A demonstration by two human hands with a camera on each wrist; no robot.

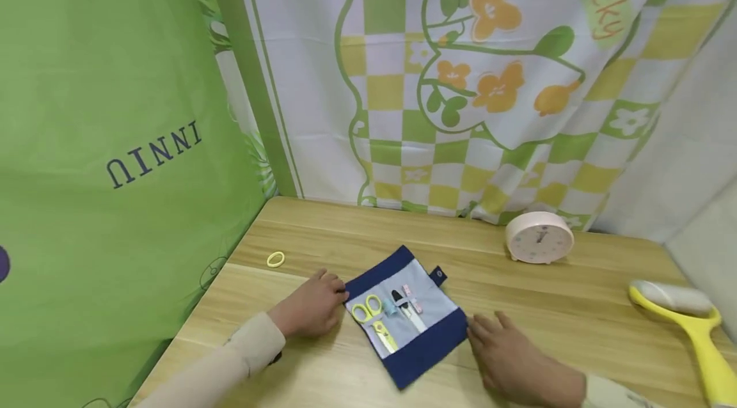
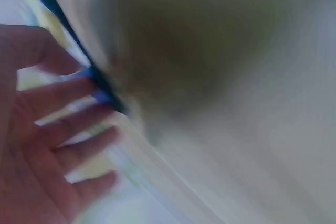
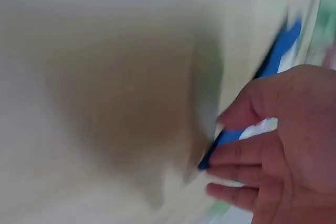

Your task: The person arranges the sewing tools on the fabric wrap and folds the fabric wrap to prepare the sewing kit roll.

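A navy fabric case [image 1: 428, 357] with a pale grey lining lies unfolded on the table. Strapped inside are yellow-handled scissors [image 1: 368, 310], a small light-blue item [image 1: 390, 307], a slim black-and-white tool [image 1: 411, 312] and a pink-and-white strip [image 1: 412, 299]. At the case's left corner, my left hand [image 1: 311, 307] touches the edge with its fingertips, fingers spread in the left wrist view. My right hand [image 1: 512, 357] has its fingertips at the right corner, with relaxed fingers along the navy edge [image 3: 226, 139] in the right wrist view.
A yellow ring [image 1: 276, 259] lies behind my left hand. The pink round clock [image 1: 540, 237] stands at the back right, and a yellow-handled lint roller [image 1: 676, 299] lies at the right. Green fabric [image 1: 144, 235] borders the table's left side; a patterned curtain [image 1: 397, 94] hangs behind it.
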